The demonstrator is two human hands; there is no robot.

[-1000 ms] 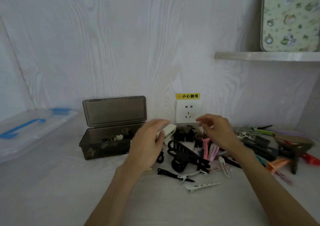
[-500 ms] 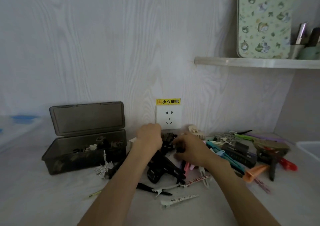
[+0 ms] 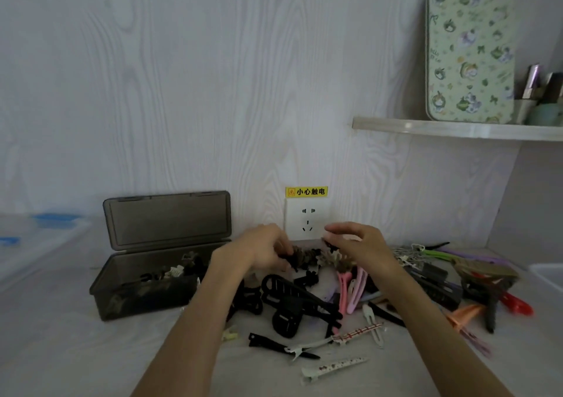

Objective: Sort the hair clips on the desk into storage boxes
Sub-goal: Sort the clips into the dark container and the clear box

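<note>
Two hands over clip pile (image 3: 350, 299) on desk (image 3: 91, 351). Left hand (image 3: 262, 252) pinched dark brown claw clips (image 3: 300, 258); right hand (image 3: 362, 246) pinched pale claw clip (image 3: 332, 259). Smoky box (image 3: 143, 287) sat left of pile, lid up, clips inside. Yellow sticker (image 3: 306, 191) above socket (image 3: 307, 218) read "小心触电".

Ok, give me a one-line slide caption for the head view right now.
Both hands, left and right, lift small dark claw clips from the clip pile beside the open smoky storage box.
</note>
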